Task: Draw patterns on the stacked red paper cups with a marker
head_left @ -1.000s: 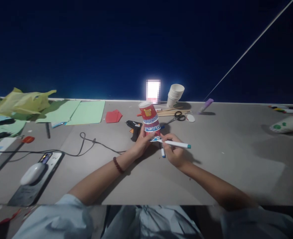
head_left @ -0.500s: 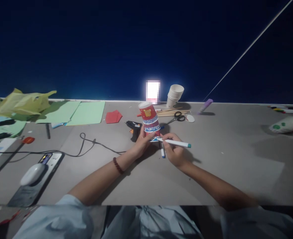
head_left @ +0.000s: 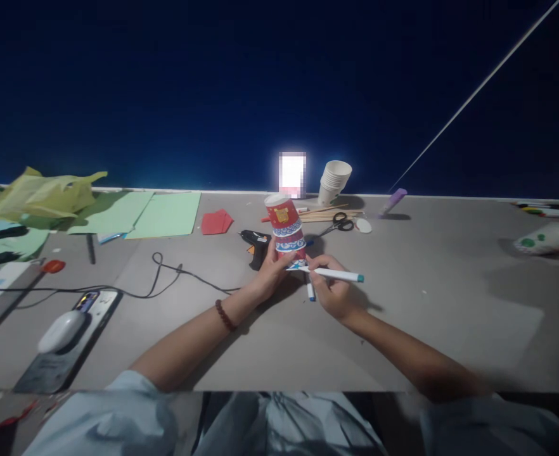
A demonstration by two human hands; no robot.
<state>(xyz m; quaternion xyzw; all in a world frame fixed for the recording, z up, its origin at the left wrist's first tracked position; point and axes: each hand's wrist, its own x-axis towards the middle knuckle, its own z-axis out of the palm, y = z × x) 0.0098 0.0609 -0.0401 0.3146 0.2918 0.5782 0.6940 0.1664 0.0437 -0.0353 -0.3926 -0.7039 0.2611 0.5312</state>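
In the middle of the head view, my left hand [head_left: 270, 272] is wrapped around a stack of paper cups [head_left: 285, 218], turned rim down and leaning slightly left. The stack is red with blue-and-white patterned bands and a gold emblem near its white top. My right hand [head_left: 333, 290] pinches a white marker pen [head_left: 339, 275] with a teal end. The pen's tip meets the patterned band at the stack's bottom; the exact contact is too small to make out. Beneath the pen, a second marker with a blue end [head_left: 311, 291] lies on the table, partly hidden by my right hand.
A black glue gun [head_left: 258, 248] lies left of the cups, its cord running left. Behind are scissors [head_left: 340, 223], wooden sticks [head_left: 327, 214], white nested cups [head_left: 335, 182] and red paper [head_left: 216, 222]. At left lie a phone [head_left: 54, 367], earbud case [head_left: 62, 332] and power strip [head_left: 8, 291].
The pen tip shifts very slightly along the bottom band. Both hands keep their hold, and the cup stack stays in place.
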